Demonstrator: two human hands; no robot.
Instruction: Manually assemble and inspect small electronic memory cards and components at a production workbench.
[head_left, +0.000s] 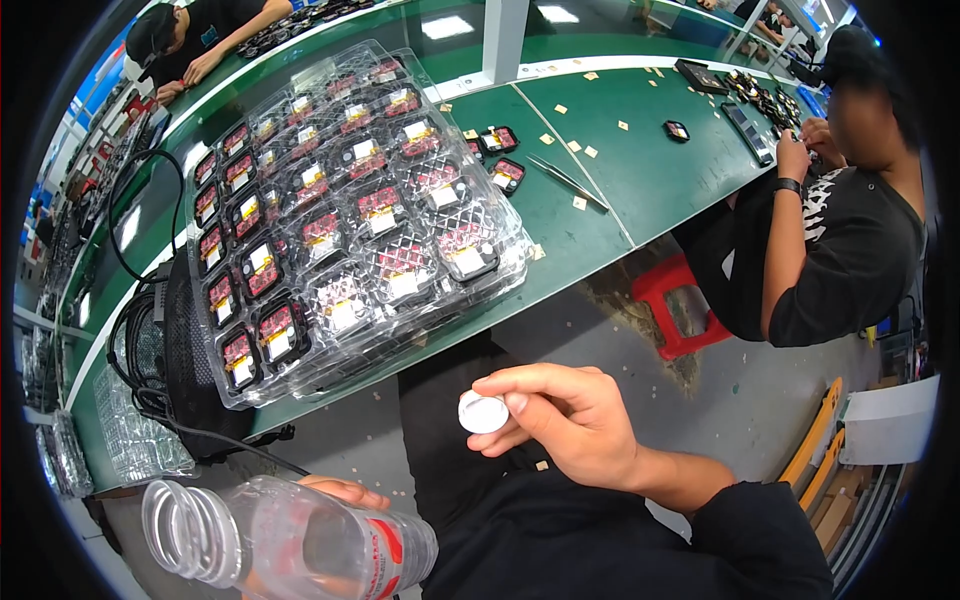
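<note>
A clear plastic bottle (300, 540) with a red label lies tilted at the lower left, its uncapped mouth toward the left. My left hand (345, 490) is wrapped round it, mostly hidden behind the bottle. Over my lap, my right hand (580, 420) pinches a round white bottle cap (482, 412) between thumb and fingers. Cap and bottle are apart. Beyond both hands, on the green bench, stands a stack of clear plastic trays (395, 335) filled with small black-framed electronic parts (280, 333) showing red, white and yellow.
Tweezers (568, 184) and a few loose parts (507, 176) lie right of the trays. A co-worker (850, 220) sits at the bench on the right, near a red stool (655, 300). Another person (190, 45) works at the far left. Black cables (140, 340) hang beside the trays.
</note>
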